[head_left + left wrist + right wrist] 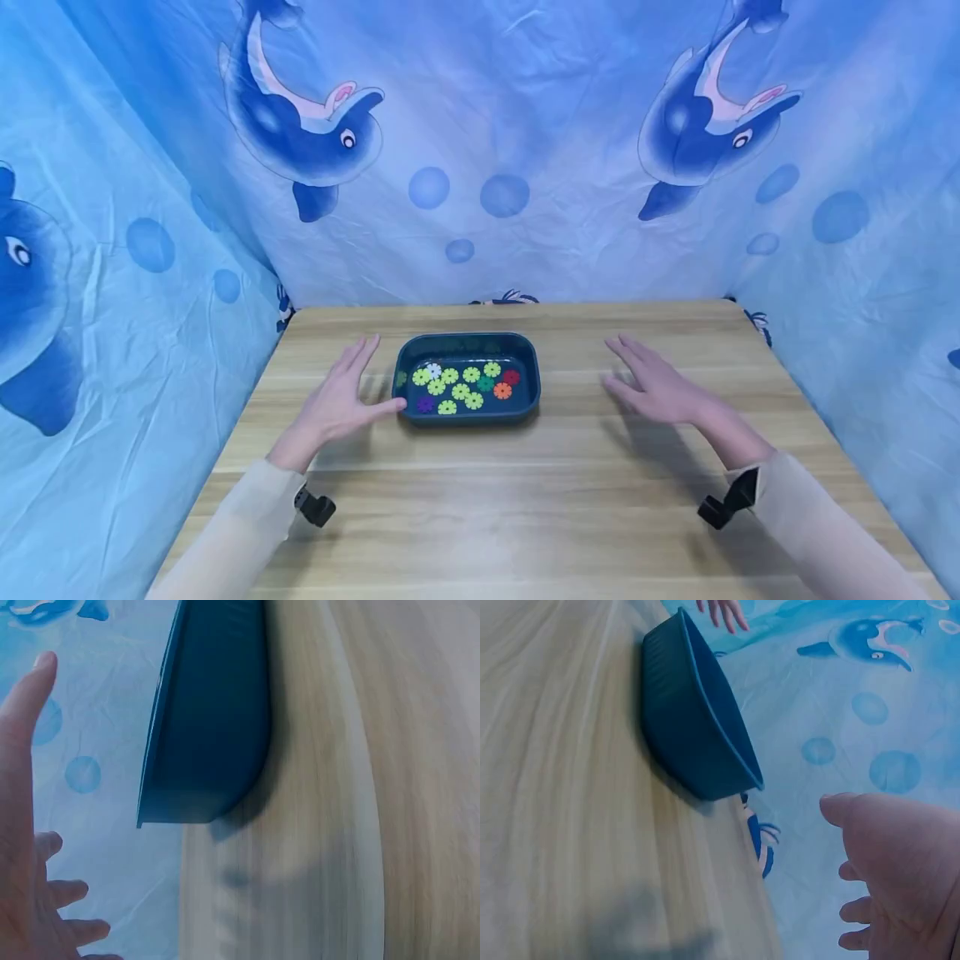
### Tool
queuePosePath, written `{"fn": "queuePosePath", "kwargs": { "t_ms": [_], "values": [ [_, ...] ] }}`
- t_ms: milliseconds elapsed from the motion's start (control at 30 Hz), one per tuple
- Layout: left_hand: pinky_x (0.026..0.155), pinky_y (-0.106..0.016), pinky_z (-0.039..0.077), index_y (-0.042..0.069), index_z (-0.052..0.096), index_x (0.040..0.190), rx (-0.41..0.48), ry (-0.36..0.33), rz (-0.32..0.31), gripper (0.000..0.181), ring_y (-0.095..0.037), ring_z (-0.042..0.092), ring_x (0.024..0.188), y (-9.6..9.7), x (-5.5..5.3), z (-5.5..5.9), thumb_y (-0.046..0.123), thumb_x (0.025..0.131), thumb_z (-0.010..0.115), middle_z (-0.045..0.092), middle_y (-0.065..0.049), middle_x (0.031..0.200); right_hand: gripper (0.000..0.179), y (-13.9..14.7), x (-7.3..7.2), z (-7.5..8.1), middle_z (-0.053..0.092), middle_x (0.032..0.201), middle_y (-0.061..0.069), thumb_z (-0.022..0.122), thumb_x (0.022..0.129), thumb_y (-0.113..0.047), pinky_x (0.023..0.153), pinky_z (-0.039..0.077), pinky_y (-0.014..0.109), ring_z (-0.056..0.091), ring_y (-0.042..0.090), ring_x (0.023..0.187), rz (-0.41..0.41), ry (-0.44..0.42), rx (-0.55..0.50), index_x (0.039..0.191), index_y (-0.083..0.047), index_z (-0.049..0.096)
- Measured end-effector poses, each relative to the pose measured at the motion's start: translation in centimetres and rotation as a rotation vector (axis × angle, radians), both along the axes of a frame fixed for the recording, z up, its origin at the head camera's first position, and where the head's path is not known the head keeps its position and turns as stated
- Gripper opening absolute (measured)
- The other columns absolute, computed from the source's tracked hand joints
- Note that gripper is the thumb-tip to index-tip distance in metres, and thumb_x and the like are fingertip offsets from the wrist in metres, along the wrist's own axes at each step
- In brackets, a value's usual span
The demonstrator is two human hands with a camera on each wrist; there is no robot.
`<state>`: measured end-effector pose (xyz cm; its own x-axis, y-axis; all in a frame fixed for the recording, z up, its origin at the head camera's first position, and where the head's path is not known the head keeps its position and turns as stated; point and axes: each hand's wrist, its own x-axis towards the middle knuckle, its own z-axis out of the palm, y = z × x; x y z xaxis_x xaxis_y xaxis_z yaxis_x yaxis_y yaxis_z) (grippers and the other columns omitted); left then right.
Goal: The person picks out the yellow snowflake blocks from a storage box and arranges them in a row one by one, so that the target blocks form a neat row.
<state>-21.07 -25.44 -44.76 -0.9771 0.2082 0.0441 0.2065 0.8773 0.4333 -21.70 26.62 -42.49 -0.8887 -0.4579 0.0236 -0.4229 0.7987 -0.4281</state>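
A dark blue-green rectangular tub [465, 419] stands on the table, with several small flower-shaped plastic discs lying flat in it. Most discs are yellow-green; an orange disc [502, 391], a purple disc [425, 404], a red disc [512, 377], a green disc [486, 383] and a white disc [433, 370] are among them. My left hand [341, 407] hovers left of the tub, fingers spread, its thumb tip by the near left rim. In the left wrist view the thumb appears apart from the tub. Farther off on the right, my right hand [658, 387] is held with straight fingers and nothing in it.
The light wooden table [480, 517] reaches to a blue dolphin-print curtain [570, 258] behind and at both sides. Each wrist wears a small black camera, the left camera [315, 507] and the right camera [720, 508].
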Motion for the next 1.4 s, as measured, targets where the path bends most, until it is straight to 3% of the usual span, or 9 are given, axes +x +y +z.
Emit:
{"fn": "queuePosePath", "kwargs": {
  "t_ms": [267,433,500,633,733,833,1000,1100,1400],
  "values": [
    [0.126,-0.071,0.026,0.026,0.0,0.173,0.388,-0.119,-0.024,0.094,-0.052,0.024,0.16,1.7,-1.7,-1.3,0.045,0.105,0.062,0.009,-0.018,0.179,0.073,-4.5,-2.3,1.0,0.025,0.174,0.026,0.051,0.112,-0.044,0.13,0.026,0.065,0.029,0.049,0.159,0.039,0.043,-0.004,0.169,-0.006,0.026],
    [0.129,-0.063,0.028,0.025,-0.003,0.173,0.549,-0.2,0.038,0.095,-0.051,0.026,0.159,2.8,-2.1,-2.7,0.05,0.106,0.06,0.011,-0.021,0.179,0.065,-8.8,-3.9,0.5,0.042,0.169,0.018,0.057,0.11,-0.042,0.129,0.035,0.057,0.042,0.04,0.156,0.073,0.06,-0.038,0.163,-0.008,0.042],
    [0.129,-0.063,0.028,0.023,-0.003,0.173,0.552,-0.213,0.063,0.101,-0.05,0.026,0.16,3.2,-2.3,-3.1,0.053,0.103,0.064,0.011,-0.021,0.179,0.059,-10.7,-4.7,0.2,0.051,0.163,0.016,0.061,0.109,-0.037,0.126,0.041,0.055,0.049,0.036,0.151,0.098,0.052,-0.054,0.158,-0.008,0.049],
    [0.128,-0.067,0.027,0.022,-0.003,0.173,0.461,-0.199,0.1,0.117,-0.048,0.024,0.162,4.2,-2.3,-3.6,0.055,0.094,0.076,0.012,-0.018,0.179,0.045,-14.3,-6.2,-0.6,0.066,0.148,0.013,0.066,0.106,-0.026,0.115,0.053,0.049,0.065,0.03,0.134,0.169,0.024,-0.041,0.148,-0.008,0.062],
    [0.127,-0.07,0.027,0.019,-0.002,0.173,0.397,-0.159,0.111,0.129,-0.047,0.021,0.162,4.9,-2.0,-3.9,0.055,0.085,0.085,0.012,-0.018,0.179,0.038,-16.5,-7.4,-1.4,0.071,0.14,0.012,0.067,0.105,-0.018,0.106,0.057,0.046,0.073,0.027,0.111,0.218,0.011,0.022,0.141,-0.007,0.067],
    [0.127,-0.07,0.027,0.016,0.0,0.173,0.379,-0.134,0.109,0.14,-0.047,0.02,0.163,5.3,-1.6,-4.3,0.055,0.076,0.093,0.012,-0.019,0.179,0.035,-18.2,-8.2,-2.5,0.072,0.138,0.011,0.065,0.105,-0.01,0.102,0.059,0.043,0.072,0.022,0.102,0.232,-0.018,0.109,0.14,-0.007,0.069],
    [0.128,-0.068,0.027,0.015,0.001,0.173,0.381,-0.127,0.095,0.152,-0.046,0.021,0.163,5.5,-0.9,-5.2,0.057,0.065,0.1,0.014,-0.02,0.179,0.041,-19.9,-8.7,-4.3,0.069,0.144,0.012,0.059,0.104,-0.002,0.101,0.061,0.037,0.07,0.019,0.119,0.186,-0.086,0.271,0.144,-0.01,0.067],
    [0.127,-0.068,0.028,0.014,0.002,0.173,0.373,-0.111,0.09,0.155,-0.046,0.022,0.162,5.5,-0.9,-5.6,0.06,0.061,0.1,0.016,-0.02,0.178,0.041,-20.3,-8.8,-4.8,0.069,0.144,0.01,0.058,0.105,0.0,0.102,0.061,0.036,0.068,0.021,0.125,0.183,-0.078,0.338,0.142,-0.012,0.069],
    [0.127,-0.068,0.029,0.017,0.002,0.173,0.373,-0.099,0.102,0.157,-0.046,0.023,0.162,5.7,-1.3,-5.4,0.062,0.059,0.1,0.017,-0.02,0.178,0.026,-20.2,-10.1,-4.6,0.075,0.132,0.008,0.07,0.102,-0.009,0.105,0.06,0.038,0.07,0.022,0.123,0.24,-0.036,0.313,0.127,-0.01,0.078]
  ]
}}
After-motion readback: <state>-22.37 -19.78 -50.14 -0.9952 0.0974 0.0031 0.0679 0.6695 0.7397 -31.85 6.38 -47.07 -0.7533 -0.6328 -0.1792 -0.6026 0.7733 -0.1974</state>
